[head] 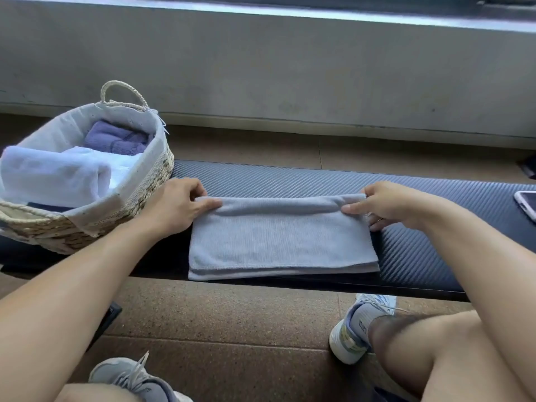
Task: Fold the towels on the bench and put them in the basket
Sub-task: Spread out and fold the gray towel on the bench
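— How are your hands set?

— Both arms reach forward. My left hand (pixel 177 203) pinches the far left corner of the grey towel (pixel 281 242), my right hand (pixel 385 204) pinches the far right corner.

— And the towel?

— Folded on the bench (pixel 420 250), long axis left to right, far edge rolled up.

— Count?

— One basket (pixel 139 195) at the left holding three towels: two white, one purple.

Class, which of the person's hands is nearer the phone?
Right. The right hand pinches the towel's far corner towards the phone; the left hand holds the opposite corner, beside the basket.
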Motion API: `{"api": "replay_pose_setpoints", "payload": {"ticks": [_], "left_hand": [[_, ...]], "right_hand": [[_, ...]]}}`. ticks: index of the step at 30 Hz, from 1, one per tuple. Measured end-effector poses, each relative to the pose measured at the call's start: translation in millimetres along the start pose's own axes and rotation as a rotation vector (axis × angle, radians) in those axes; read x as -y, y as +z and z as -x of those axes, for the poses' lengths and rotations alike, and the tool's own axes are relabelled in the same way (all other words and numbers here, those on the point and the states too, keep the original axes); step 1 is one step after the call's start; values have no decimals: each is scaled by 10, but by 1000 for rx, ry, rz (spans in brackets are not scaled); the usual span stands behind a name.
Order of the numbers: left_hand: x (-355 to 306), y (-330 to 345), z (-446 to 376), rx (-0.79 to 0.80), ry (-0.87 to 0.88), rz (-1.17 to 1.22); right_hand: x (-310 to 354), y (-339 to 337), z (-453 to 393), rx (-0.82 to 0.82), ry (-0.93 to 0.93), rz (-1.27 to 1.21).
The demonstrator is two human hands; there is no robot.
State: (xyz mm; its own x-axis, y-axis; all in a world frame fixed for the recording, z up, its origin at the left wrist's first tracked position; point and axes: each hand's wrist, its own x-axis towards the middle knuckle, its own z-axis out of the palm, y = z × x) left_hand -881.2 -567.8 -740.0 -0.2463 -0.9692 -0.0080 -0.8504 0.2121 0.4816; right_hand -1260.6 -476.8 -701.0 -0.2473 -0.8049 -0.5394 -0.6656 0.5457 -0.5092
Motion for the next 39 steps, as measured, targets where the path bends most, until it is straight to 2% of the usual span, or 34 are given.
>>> {"api": "replay_pose_setpoints", "payload": {"ticks": [2,5,8,12,14,16,20,23,27,29,31,33,36,39], "left_hand": [[-66,81,-12,-77,82,-111],[-278,228,20,-134,349,-66],[-685,412,102,-4,535,-52],[-1015,759,257,337,500,-344],[-1063,833,254,426,444,-390],[-1100,832,229,447,420,-344],[-1132,784,268,377,431,-247],[-1075,612,316,311,335,-157],[-789,180,305,-7,42,38],[-562,44,274,39,-128,183],[-405,2,278,184,-308,549],[-359,-41,306,239,-423,808],[-388,-86,333,221,-476,911],[-368,-103,319,185,-531,973]], "right_hand": [[6,20,-4,-16,19,-19],[43,33,17,-10,45,-21],[38,44,40,26,74,-21],[27,34,67,46,62,-79],[42,10,98,40,41,-143],[100,-1,143,18,-4,-237],[363,-6,240,-49,-114,-493],[650,53,334,-16,-193,-685],[1063,317,382,-15,-268,-659],[1253,512,399,-2,-296,-602],[1416,734,411,18,-324,-552],[1541,953,404,31,-357,-504],[1665,1258,390,49,-386,-325],[1722,1432,416,158,-358,-179]]}}
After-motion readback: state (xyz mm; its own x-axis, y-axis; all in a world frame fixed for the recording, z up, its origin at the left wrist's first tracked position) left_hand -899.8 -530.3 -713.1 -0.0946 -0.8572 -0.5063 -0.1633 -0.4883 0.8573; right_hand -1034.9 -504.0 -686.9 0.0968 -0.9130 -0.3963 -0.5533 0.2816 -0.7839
